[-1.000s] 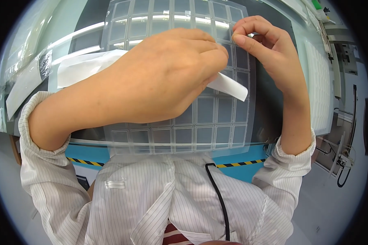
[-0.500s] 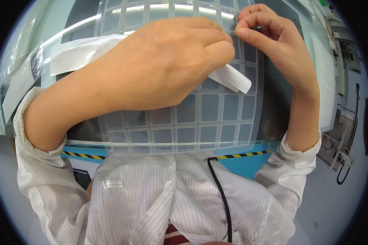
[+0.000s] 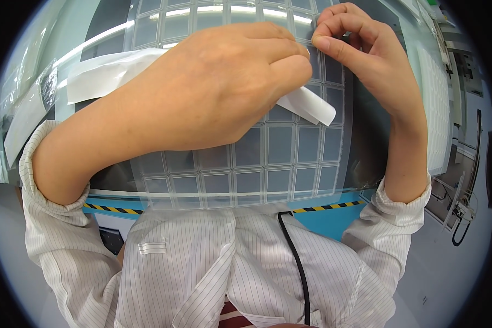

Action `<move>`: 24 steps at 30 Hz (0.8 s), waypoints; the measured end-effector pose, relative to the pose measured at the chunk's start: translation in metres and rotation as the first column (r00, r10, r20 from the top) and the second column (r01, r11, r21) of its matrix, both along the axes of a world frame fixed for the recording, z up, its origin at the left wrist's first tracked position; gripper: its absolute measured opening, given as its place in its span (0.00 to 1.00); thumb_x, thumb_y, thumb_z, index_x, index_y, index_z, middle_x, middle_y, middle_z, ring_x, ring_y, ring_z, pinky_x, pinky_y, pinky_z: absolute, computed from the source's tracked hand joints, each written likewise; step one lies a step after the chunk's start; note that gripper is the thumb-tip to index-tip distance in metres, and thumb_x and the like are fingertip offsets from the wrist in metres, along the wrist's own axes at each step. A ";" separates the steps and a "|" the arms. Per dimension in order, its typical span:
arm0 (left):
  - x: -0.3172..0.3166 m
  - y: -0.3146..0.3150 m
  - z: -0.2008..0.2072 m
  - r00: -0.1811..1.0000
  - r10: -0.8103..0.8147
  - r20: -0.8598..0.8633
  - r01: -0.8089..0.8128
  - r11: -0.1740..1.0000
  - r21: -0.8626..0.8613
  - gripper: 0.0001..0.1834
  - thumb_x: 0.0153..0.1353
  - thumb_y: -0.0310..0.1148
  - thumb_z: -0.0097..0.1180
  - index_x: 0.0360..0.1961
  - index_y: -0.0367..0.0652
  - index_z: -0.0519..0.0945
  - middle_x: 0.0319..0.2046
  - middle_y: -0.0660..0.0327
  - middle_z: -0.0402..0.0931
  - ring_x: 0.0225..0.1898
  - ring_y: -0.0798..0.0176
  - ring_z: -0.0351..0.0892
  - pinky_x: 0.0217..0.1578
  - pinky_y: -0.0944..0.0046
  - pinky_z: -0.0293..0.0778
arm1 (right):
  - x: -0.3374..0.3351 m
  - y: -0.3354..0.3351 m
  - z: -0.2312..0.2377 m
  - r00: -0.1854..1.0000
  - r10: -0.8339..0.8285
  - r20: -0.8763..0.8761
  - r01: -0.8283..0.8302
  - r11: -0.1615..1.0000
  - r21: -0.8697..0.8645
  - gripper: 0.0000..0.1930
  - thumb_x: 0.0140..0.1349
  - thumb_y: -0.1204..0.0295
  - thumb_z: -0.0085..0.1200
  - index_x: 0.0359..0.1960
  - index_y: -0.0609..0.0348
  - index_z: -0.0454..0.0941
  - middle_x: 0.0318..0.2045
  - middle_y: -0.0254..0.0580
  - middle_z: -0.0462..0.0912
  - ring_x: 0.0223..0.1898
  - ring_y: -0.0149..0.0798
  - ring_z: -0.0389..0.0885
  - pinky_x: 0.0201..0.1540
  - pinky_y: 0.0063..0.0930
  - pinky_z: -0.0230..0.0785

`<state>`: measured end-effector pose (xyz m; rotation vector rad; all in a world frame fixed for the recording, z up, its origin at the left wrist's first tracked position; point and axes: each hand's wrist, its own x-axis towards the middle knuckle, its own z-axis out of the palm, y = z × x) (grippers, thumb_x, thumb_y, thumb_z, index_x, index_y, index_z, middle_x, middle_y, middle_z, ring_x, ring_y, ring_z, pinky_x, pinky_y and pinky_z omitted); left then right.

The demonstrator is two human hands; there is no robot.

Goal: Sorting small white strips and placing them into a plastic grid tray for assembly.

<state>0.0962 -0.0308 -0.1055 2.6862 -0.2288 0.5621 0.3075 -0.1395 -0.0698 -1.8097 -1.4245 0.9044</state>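
Note:
My left hand (image 3: 246,76) is over the clear tray with many small square pockets (image 3: 249,145), back up and fingers curled. From under its thumb side sticks out a folded white paper-like strip (image 3: 310,105), which the hand appears to grip. Another white stretch (image 3: 106,74) shows beyond my left forearm; whether it is the same piece is hidden. Close to my left fingertips, at the tray's right side, my right hand (image 3: 352,46) is closed in a pinch, thumb against forefinger. Whatever lies between those fingertips is too small to make out.
The tray rests on a dark glossy surface (image 3: 366,147) and reaches my striped smock (image 3: 191,246). Clear plastic film (image 3: 24,82) lies at the left. A white ridged sheet (image 3: 434,109) stands at the right. Yellow-black tape (image 3: 328,207) marks the near blue edge.
Both hands keep nearly the same place and grip. My left hand and forearm have shifted very slightly; the tray and strip look unmoved.

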 end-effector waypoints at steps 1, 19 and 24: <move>-0.001 0.000 -0.001 1.000 0.000 0.004 0.000 1.000 -0.010 0.07 0.62 0.20 0.60 0.41 0.36 0.76 0.51 0.51 0.82 0.52 0.45 0.82 0.48 0.53 0.80 | -0.002 0.000 0.002 1.000 0.001 0.000 -0.001 1.000 0.004 0.05 0.64 0.75 0.65 0.33 0.66 0.84 0.40 0.36 0.76 0.39 0.27 0.73 0.41 0.18 0.66; 0.018 0.001 0.004 0.999 -0.021 0.028 0.018 0.996 0.091 0.10 0.57 0.20 0.60 0.39 0.32 0.73 0.52 0.46 0.80 0.52 0.43 0.79 0.52 0.52 0.77 | 0.023 -0.012 -0.020 0.981 0.117 0.154 -0.149 0.965 0.216 0.08 0.69 0.72 0.58 0.41 0.65 0.83 0.48 0.34 0.80 0.44 0.26 0.74 0.47 0.19 0.64; 0.022 0.004 0.007 0.999 -0.039 -0.003 0.039 0.995 0.088 0.10 0.56 0.20 0.60 0.38 0.32 0.73 0.51 0.46 0.80 0.51 0.44 0.79 0.51 0.52 0.77 | 0.020 -0.011 -0.017 0.927 0.182 0.329 -0.265 0.937 0.226 0.05 0.64 0.75 0.60 0.40 0.61 0.82 0.47 0.33 0.80 0.42 0.27 0.73 0.41 0.21 0.61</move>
